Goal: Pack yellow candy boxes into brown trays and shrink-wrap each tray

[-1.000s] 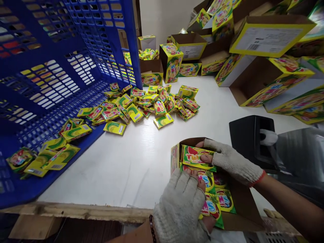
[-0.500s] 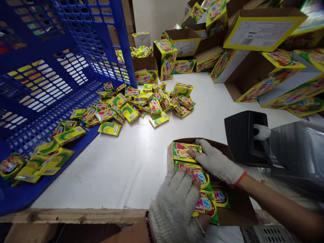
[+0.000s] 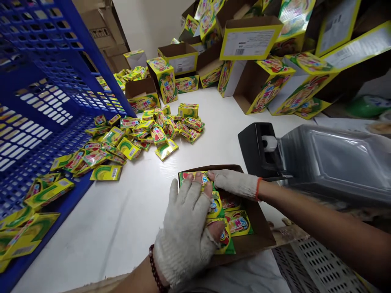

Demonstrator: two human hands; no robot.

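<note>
Several yellow and green candy packets (image 3: 237,223) lie in an open brown cardboard box (image 3: 259,224) near the table's front edge. My left hand (image 3: 186,228), in a white fingerless glove with a beaded bracelet at the wrist, rests flat over the left row of packets, its fingers stretched out. My right hand (image 3: 235,183), gloved too, reaches across the box from the right. Its fingertips touch the packet (image 3: 195,176) at the far end of that row; part of its fingers is hidden.
A blue plastic crate (image 3: 100,61) lies tipped at left, with loose packets (image 3: 159,126) spilling onto the white table (image 3: 137,211). Printed display boxes (image 3: 265,89) are piled at the back right. A black tape dispenser (image 3: 256,148) and a clear plastic bin (image 3: 342,158) stand at right.
The view has swung right, so things appear further left. My left hand has slid forward over the packets toward the box's far end. My right hand's fingers look less spread.
</note>
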